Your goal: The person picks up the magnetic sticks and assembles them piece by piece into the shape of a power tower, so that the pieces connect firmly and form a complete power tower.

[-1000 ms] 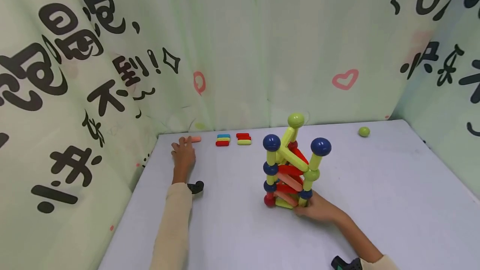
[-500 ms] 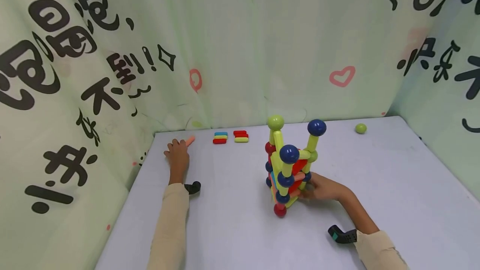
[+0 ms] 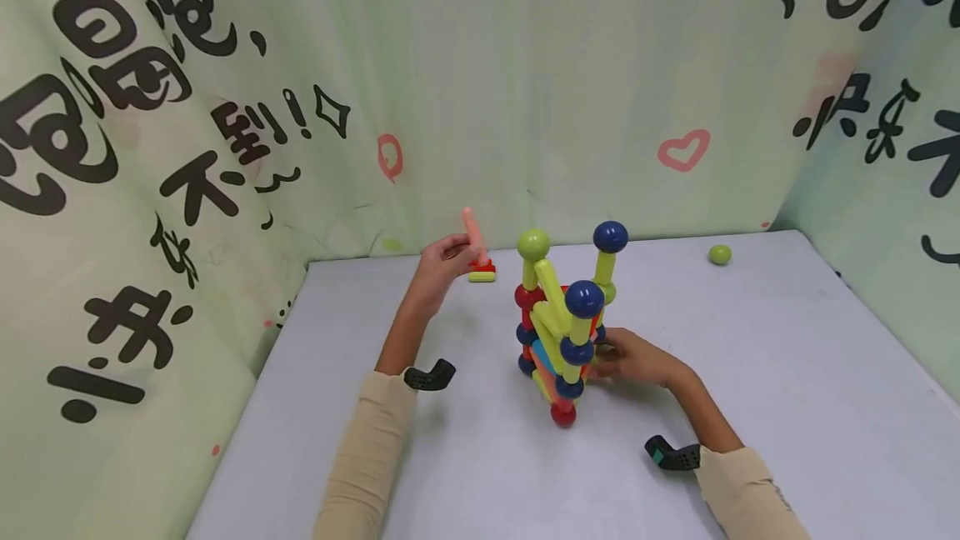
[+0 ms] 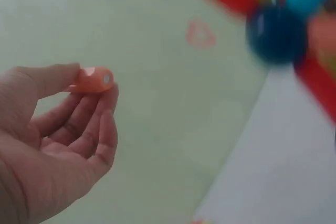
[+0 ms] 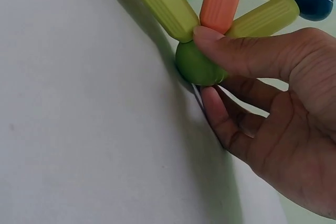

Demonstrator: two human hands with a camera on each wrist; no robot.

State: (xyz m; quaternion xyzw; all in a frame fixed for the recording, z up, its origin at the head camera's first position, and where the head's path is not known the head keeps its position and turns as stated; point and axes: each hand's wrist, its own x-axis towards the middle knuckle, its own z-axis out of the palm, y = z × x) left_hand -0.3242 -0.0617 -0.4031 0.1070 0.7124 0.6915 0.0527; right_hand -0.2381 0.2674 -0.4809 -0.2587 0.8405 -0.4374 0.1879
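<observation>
My left hand (image 3: 438, 273) is raised near the back of the table, pinching a salmon-coloured magnetic rod (image 3: 474, 233) between thumb and fingers. The rod's round end faces the camera in the left wrist view. A tall tower of magnetic rods and balls (image 3: 550, 323) stands mid-table, with yellow-green, red, salmon and blue rods. Blue balls (image 3: 584, 299) and a green ball (image 3: 533, 244) top its uprights. My right hand (image 3: 637, 357) is low at the tower's right side. In the right wrist view its thumb and fingers grip a green ball (image 5: 197, 64) at the base.
Behind the left hand lie short red and yellow rods (image 3: 482, 277), partly covered by the held rod. A loose green ball (image 3: 719, 254) sits at the back right of the white table (image 3: 750, 340). A printed curtain (image 3: 570, 107) hangs along the back and sides.
My left hand has picked the salmon rod up from the back left and carried it right. The tower has been turned by my right hand and shifted slightly left.
</observation>
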